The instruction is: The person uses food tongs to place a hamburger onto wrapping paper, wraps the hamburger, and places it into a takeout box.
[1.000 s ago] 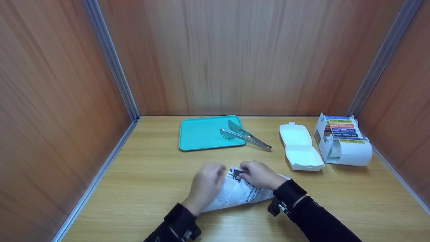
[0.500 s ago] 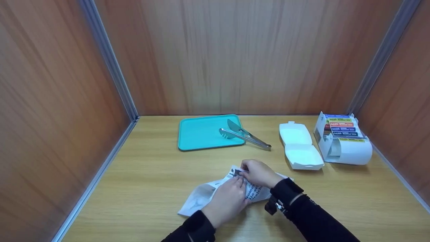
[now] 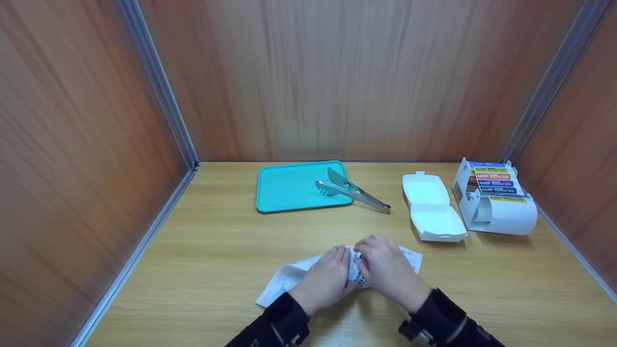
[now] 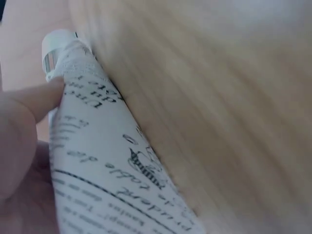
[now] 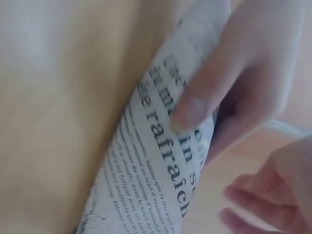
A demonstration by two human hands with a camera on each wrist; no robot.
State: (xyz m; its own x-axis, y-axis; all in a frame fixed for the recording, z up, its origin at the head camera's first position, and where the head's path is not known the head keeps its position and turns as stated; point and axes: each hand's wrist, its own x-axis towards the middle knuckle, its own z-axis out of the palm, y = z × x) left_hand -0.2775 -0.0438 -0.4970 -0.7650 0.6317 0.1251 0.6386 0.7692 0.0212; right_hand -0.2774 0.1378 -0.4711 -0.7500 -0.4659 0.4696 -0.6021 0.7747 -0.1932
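Note:
Newsprint-patterned wrapping paper (image 3: 291,277) lies folded over on the near middle of the table, its printed face toward me. My left hand (image 3: 328,277) holds it, thumb pressed on the near face and fingers over the top. That thumb also shows on the paper (image 5: 141,170) in the right wrist view. My right hand (image 3: 390,270) is at the paper's right half in the head view. In the right wrist view the right hand's fingers (image 5: 253,204) are loosely bent and apart from the paper. Anything inside the fold is hidden.
Behind lies a teal tray (image 3: 294,188) with metal tongs (image 3: 368,200) resting over its right edge. To the right are an open white clamshell box (image 3: 436,217) and a white carton (image 3: 506,212) with colored labels. Wood panels enclose the back and sides.
My left hand has moved right from the paper's left part and taken hold of its middle. My right hand has let go of the top edge and shifted slightly right and nearer.

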